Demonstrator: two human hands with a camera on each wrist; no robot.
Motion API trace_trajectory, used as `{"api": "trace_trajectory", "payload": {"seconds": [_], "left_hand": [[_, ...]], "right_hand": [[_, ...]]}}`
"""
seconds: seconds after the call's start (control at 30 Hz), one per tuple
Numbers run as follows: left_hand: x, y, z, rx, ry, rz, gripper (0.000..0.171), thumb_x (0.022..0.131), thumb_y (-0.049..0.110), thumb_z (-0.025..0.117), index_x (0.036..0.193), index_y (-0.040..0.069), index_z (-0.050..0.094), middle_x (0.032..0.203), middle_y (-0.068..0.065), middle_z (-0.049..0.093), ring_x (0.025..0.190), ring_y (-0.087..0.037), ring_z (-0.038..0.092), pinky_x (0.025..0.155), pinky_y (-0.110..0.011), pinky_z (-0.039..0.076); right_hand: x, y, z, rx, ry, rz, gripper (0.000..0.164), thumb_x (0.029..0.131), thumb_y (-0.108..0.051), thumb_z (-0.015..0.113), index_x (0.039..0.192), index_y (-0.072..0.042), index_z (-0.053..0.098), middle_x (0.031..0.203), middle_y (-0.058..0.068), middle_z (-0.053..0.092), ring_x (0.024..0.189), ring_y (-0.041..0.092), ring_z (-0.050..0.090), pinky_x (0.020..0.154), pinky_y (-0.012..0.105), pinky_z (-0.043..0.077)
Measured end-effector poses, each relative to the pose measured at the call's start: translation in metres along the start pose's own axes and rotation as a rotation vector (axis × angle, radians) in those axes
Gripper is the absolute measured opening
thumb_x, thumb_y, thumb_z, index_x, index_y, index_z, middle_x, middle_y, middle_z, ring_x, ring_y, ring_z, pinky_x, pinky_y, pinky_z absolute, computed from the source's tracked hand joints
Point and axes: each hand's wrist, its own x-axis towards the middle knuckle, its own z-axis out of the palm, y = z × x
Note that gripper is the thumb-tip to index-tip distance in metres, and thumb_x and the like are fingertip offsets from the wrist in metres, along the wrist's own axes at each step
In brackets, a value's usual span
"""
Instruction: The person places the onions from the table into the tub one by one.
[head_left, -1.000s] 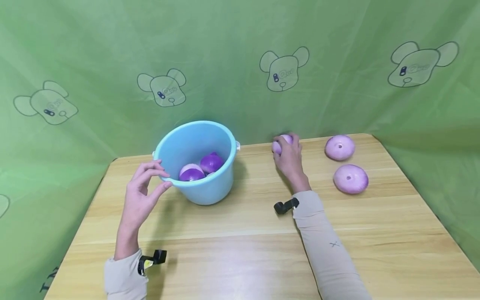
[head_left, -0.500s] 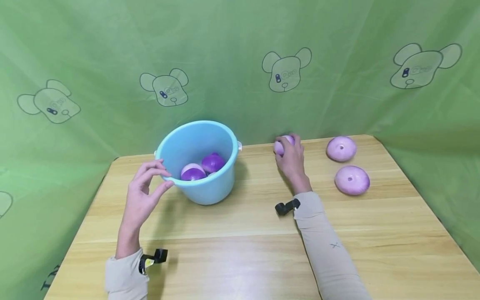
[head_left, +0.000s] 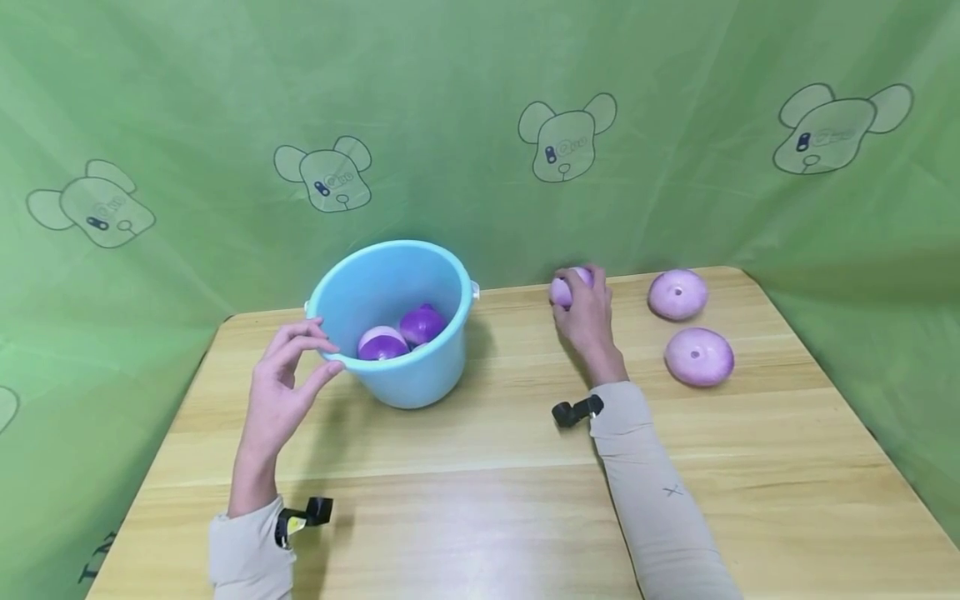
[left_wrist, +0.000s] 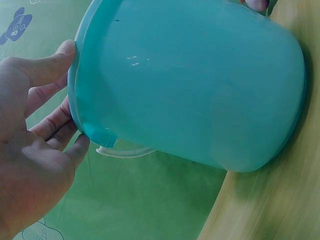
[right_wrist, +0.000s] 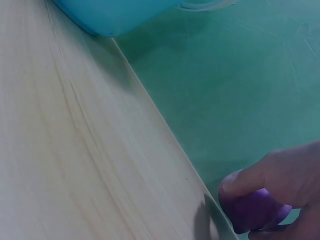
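A light blue bucket (head_left: 408, 387) stands toward the back left of the wooden table. My left hand (head_left: 281, 383) pinches its near-left rim, the thumb and fingertips at the edge in the left wrist view. Inside lie purple onions, one with a pale top (head_left: 382, 346) and one with a pointed tip (head_left: 422, 325); part of the contents is hidden by the wall. At the table's back edge, my right hand (head_left: 590, 321) grips another purple onion (right_wrist: 252, 210), fingers and thumb curled round its sides.
Two more pale purple onions, the back one (head_left: 677, 294) and the front one (head_left: 699, 357), sit right of my right hand. A green curtain (head_left: 450, 125) with bear-head prints hangs directly behind the table (head_left: 465, 525). The bucket's white handle (left_wrist: 127, 151) hangs at its side.
My right hand has shifted very slightly to the right with the onion in its grip. The left hand and the bucket stay where they were.
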Motion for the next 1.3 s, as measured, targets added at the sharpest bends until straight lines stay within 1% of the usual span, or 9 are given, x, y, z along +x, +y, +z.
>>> {"api": "trace_trajectory", "payload": {"seconds": [0.07, 0.2, 0.37, 0.63, 0.9, 1.17, 1.3], "left_hand": [[0.000, 0.000, 0.000, 0.003, 0.000, -0.003, 0.018, 0.084, -0.018, 0.073, 0.099, -0.008, 0.071, 0.117, -0.024, 0.055, 0.137, -0.030, 0.046, 0.124, -0.037, 0.033], [0.000, 0.000, 0.000, 0.006, 0.001, -0.009, 0.018, 0.084, -0.017, 0.074, 0.099, -0.007, 0.071, 0.118, -0.023, 0.055, 0.137, -0.029, 0.046, 0.123, -0.037, 0.033], [0.000, 0.000, 0.000, -0.001, 0.000, -0.007, 0.019, 0.084, -0.018, 0.073, 0.099, -0.007, 0.071, 0.118, -0.022, 0.055, 0.137, -0.031, 0.046, 0.123, -0.036, 0.033], [0.000, 0.000, 0.000, -0.013, 0.001, 0.007, 0.019, 0.084, -0.019, 0.073, 0.099, -0.008, 0.071, 0.117, -0.029, 0.053, 0.137, -0.036, 0.045, 0.123, -0.036, 0.033], [0.000, -0.001, 0.001, -0.007, 0.004, -0.003, 0.021, 0.082, -0.020, 0.074, 0.100, -0.008, 0.071, 0.118, -0.015, 0.057, 0.137, -0.032, 0.046, 0.123, -0.035, 0.034], [0.000, -0.002, 0.001, -0.019, 0.002, 0.009, 0.022, 0.081, -0.022, 0.073, 0.100, -0.010, 0.070, 0.118, -0.026, 0.055, 0.136, -0.037, 0.045, 0.123, -0.034, 0.034], [0.000, -0.001, 0.001, -0.022, 0.001, 0.011, 0.021, 0.082, -0.021, 0.073, 0.100, -0.010, 0.070, 0.118, -0.026, 0.055, 0.136, -0.037, 0.045, 0.123, -0.034, 0.034]], "right_hand": [[0.000, -0.001, -0.001, -0.003, 0.000, -0.004, 0.056, 0.087, 0.000, 0.075, 0.138, -0.014, 0.060, 0.159, 0.022, 0.024, 0.137, 0.050, 0.034, 0.110, 0.070, 0.040], [-0.001, -0.002, -0.003, -0.002, 0.005, -0.014, 0.056, 0.086, 0.001, 0.075, 0.138, -0.014, 0.060, 0.159, 0.022, 0.025, 0.135, 0.050, 0.035, 0.110, 0.070, 0.040], [-0.001, -0.002, -0.006, -0.008, 0.017, -0.029, 0.057, 0.085, 0.002, 0.076, 0.138, -0.014, 0.061, 0.158, 0.023, 0.026, 0.133, 0.051, 0.037, 0.109, 0.070, 0.041], [-0.002, -0.004, -0.010, -0.012, 0.024, -0.038, 0.056, 0.086, 0.000, 0.076, 0.138, -0.014, 0.061, 0.158, 0.023, 0.026, 0.131, 0.050, 0.038, 0.107, 0.068, 0.043], [-0.004, -0.009, -0.017, -0.019, 0.023, -0.025, 0.057, 0.087, -0.002, 0.076, 0.140, -0.016, 0.060, 0.160, 0.022, 0.024, 0.134, 0.050, 0.037, 0.108, 0.070, 0.042], [-0.006, -0.012, -0.023, -0.016, 0.027, -0.029, 0.056, 0.087, -0.002, 0.075, 0.139, -0.016, 0.061, 0.160, 0.021, 0.024, 0.135, 0.050, 0.036, 0.109, 0.070, 0.041], [-0.007, -0.012, -0.025, -0.015, 0.027, -0.042, 0.056, 0.086, -0.001, 0.075, 0.138, -0.014, 0.061, 0.159, 0.022, 0.025, 0.134, 0.052, 0.037, 0.108, 0.071, 0.041]]}}
